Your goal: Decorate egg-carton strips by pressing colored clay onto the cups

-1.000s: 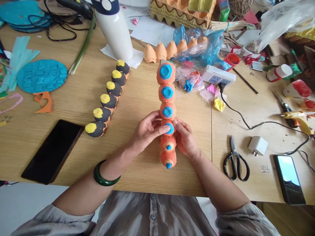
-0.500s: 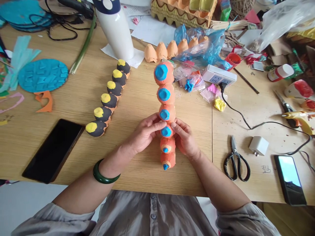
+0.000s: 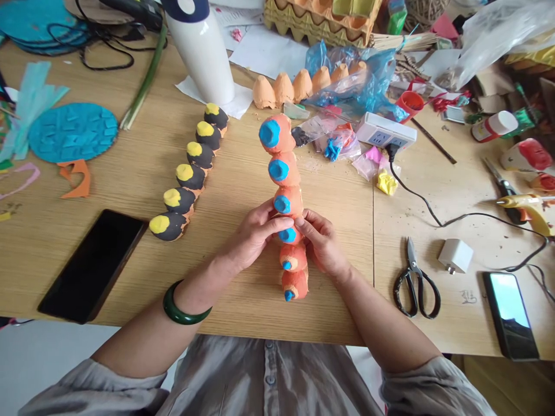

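Note:
An orange egg-carton strip (image 3: pixel 286 199) with blue clay caps lies lengthwise on the wooden table (image 3: pixel 243 173), tilted toward the left. My left hand (image 3: pixel 255 234) and my right hand (image 3: pixel 323 242) both pinch it around the fourth cup, thumbs meeting above a blue cap. A second strip (image 3: pixel 191 173), black with yellow caps, lies to the left, apart from both hands. A green bangle (image 3: pixel 184 306) circles my left wrist.
A black phone (image 3: pixel 93 263) lies at the front left; scissors (image 3: pixel 416 280), a white charger (image 3: pixel 453 256) and another phone (image 3: pixel 509 315) at the front right. A white bottle (image 3: pixel 202 52), plain egg cups (image 3: pixel 299 86), a power strip (image 3: pixel 384 132), glue gun (image 3: pixel 526 208) and clutter fill the back.
The orange strip has rolled and swung to the left, its blue caps now facing left. Both hands kept their hold at the same cup.

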A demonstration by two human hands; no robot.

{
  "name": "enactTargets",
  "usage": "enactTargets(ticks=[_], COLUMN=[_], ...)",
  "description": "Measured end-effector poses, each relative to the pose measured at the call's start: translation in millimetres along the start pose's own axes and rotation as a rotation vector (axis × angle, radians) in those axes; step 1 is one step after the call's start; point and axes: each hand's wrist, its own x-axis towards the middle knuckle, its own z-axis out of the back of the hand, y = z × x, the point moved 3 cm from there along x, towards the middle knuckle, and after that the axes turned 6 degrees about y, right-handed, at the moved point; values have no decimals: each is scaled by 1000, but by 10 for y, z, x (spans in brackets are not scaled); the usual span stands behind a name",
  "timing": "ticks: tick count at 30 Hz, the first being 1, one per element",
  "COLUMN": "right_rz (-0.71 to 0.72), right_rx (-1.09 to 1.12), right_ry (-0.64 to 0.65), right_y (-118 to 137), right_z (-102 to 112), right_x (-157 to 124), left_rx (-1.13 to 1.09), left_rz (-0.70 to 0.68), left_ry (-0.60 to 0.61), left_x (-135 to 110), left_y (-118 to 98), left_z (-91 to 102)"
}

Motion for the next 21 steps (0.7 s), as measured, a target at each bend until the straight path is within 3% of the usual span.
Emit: enactTargets(ticks=[16,21], right_rz=[-2,-9], right_rx=[-4,1], right_ry=[0,-8], right_y=[-6,-20], right_z=[5,7], right_x=[-10,-13], left_rx=[50,109], left_rz=[-29,-31], left_ry=[40,-3], left_x=[-11,-25], left_y=[-25,-19], left_z=[-60,-76])
